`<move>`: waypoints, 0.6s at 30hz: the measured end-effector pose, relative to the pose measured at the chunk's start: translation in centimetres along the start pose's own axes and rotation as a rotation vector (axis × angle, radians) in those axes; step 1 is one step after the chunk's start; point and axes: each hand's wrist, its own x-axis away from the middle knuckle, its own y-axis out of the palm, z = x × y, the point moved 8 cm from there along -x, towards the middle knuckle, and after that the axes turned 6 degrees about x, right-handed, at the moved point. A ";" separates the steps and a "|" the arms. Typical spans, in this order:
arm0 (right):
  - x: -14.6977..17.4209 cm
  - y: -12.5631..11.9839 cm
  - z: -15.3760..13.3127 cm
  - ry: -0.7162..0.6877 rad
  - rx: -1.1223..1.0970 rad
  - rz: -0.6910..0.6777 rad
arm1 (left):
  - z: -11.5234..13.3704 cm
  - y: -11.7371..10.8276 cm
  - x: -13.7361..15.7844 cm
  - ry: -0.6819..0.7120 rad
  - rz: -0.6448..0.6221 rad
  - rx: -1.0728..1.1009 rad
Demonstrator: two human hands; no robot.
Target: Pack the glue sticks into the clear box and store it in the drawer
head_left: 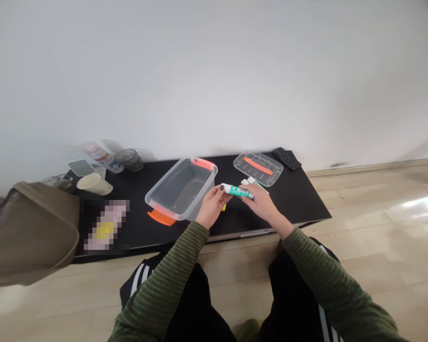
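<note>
Between my two hands is a white and green glue stick (pixel 239 191), held level above the black table. My left hand (pixel 212 205) pinches its left, white end. My right hand (pixel 260 202) grips the other end. Just behind my right hand lie more white and green sticks (pixel 251 181), partly hidden by the fingers. A small yellow thing (pixel 223 207) peeks out beside my left fingers; its kind is hidden. To the left of my left hand stands a clear plastic box (pixel 181 187), lid off, with orange latches. Its clear lid (pixel 258 168) with an orange handle lies behind my right hand.
The black table (pixel 139 228) stands against a white wall. A dark patterned object (pixel 287 158) lies at its far right corner. On the left are a paper cup (pixel 94 184), a spray can (pixel 102 156), a dark glass (pixel 129 160) and a brown bag (pixel 32 232).
</note>
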 end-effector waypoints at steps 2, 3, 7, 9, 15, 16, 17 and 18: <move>0.0 0.0 0.1 0.004 -0.030 0.012 | 0.2 0.3 0.1 0.019 -0.018 -0.019; 0.0 -0.1 0.2 0.008 -0.045 0.015 | 0.3 0.5 0.2 0.030 -0.028 -0.027; 0.1 -0.2 0.4 0.041 -0.092 -0.008 | 0.7 1.1 0.6 0.082 -0.057 -0.071; 0.2 -0.1 0.7 0.078 -0.130 -0.039 | 0.9 1.2 0.7 0.100 -0.059 -0.103; 0.8 1.8 1.4 0.190 -0.480 -0.200 | 1.6 1.7 1.1 0.151 -0.100 -0.264; 0.8 2.1 1.4 0.198 -0.537 -0.219 | 2.0 1.9 1.4 0.178 -0.096 -0.329; 0.7 2.3 1.2 0.204 -0.589 -0.232 | 2.7 2.1 1.8 0.221 -0.084 -0.418; 0.6 2.5 1.1 0.214 -0.636 -0.240 | 3.7 2.4 2.4 0.282 -0.069 -0.534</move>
